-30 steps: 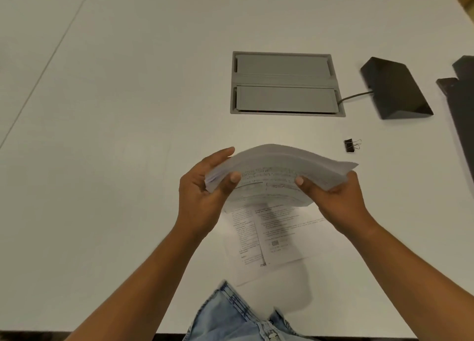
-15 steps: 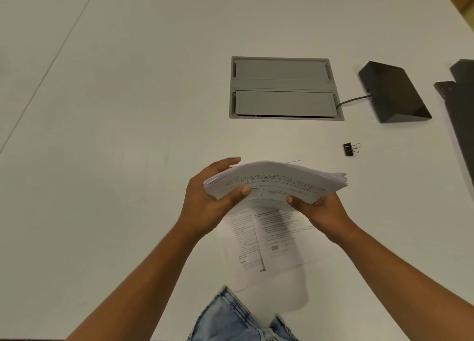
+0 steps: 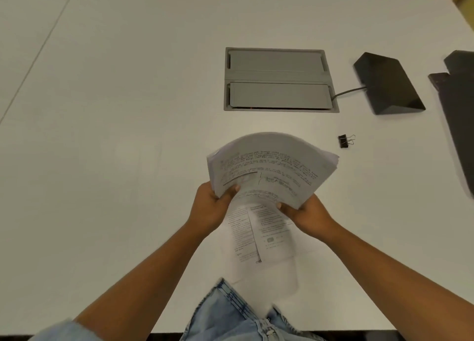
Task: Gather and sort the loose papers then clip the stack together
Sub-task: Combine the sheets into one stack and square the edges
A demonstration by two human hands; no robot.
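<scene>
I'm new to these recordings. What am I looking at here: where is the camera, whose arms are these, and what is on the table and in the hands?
There is no machine here. The single view comes from a camera worn on a person's head, looking down at their own bare arms. The left hand and right hand grip the near edge of a paper stack, lifted off the white table and bowed upward. Printed sheets lie flat on the table beneath the hands. A black binder clip lies unused to the right. Further back sit a grey cable hatch set into the table and a dark wedge-shaped device with a cord. The denim at the bottom is the person's clothing.
</scene>
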